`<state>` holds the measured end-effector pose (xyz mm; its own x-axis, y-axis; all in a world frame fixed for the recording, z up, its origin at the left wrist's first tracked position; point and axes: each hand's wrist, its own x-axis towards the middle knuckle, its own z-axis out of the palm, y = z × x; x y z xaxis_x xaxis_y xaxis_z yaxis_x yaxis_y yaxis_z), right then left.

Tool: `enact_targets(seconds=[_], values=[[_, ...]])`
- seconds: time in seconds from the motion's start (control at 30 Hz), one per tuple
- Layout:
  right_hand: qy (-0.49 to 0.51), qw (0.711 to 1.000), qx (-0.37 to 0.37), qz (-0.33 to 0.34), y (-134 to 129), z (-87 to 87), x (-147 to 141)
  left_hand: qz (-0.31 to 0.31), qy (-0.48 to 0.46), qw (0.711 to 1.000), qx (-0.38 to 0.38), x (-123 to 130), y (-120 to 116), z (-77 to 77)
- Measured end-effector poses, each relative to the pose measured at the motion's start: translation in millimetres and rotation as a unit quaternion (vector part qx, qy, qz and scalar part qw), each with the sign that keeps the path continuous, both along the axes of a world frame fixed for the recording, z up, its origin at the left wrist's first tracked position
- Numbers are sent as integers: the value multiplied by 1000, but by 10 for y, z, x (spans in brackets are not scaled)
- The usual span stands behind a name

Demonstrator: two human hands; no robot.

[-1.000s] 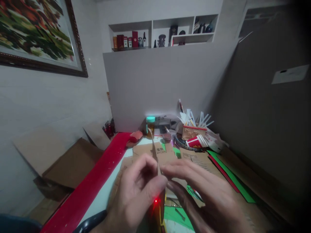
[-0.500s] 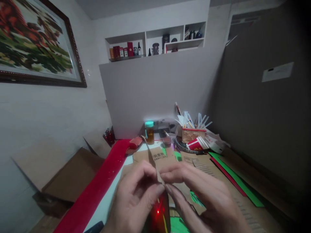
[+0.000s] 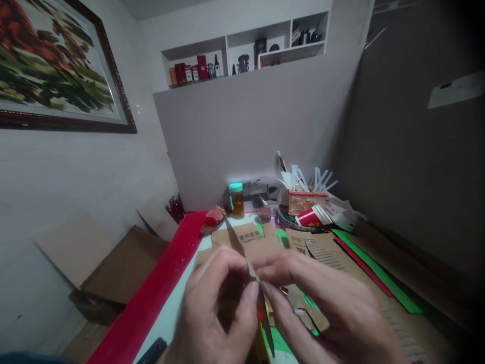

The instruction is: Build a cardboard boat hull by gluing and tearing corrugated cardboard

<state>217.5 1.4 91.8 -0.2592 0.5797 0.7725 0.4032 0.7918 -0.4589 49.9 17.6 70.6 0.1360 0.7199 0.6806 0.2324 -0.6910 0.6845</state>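
Observation:
A thin piece of brown cardboard [image 3: 235, 238], seen nearly edge-on, stands upright between my hands in the middle of the head view. My left hand [image 3: 217, 303] pinches it from the left with thumb and forefinger. From the right, my right hand [image 3: 322, 298] closes its fingertips on the same piece, its thumb close to the left thumb. The lower end of the piece shows below the fingertips. Behind the hands lies a flat cardboard sheet [image 3: 248, 236] with dark printing. Partly hidden beneath them are green scraps and a small red glow.
A long red strip [image 3: 151, 288] runs along the table's left side. At the back stand an amber bottle with a turquoise lid [image 3: 237, 201], a box of white strips [image 3: 306, 203] and red-and-white paper cups [image 3: 312, 217]. Green sheets [image 3: 382, 273] lie right; an open carton [image 3: 121, 263] sits left.
The camera view has tilted and shifted slightly. The cardboard piece has turned a little in my fingers, its lower end now showing between the hands. Both hands keep their pinch.

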Motion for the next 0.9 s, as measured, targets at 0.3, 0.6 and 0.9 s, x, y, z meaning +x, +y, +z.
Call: enact_targets(seconds=[0.3,0.6,0.9], values=[[-46,998,36,3,30,-11,28,-9,26,999,-16,35,-72,85],[-43,997,16,-62,-27,-20,-62,-16,22,999,-18,46,-62,65],[8,990,-137,15,-20,98,-8,-25,-2,999,-39,27,-48,51]])
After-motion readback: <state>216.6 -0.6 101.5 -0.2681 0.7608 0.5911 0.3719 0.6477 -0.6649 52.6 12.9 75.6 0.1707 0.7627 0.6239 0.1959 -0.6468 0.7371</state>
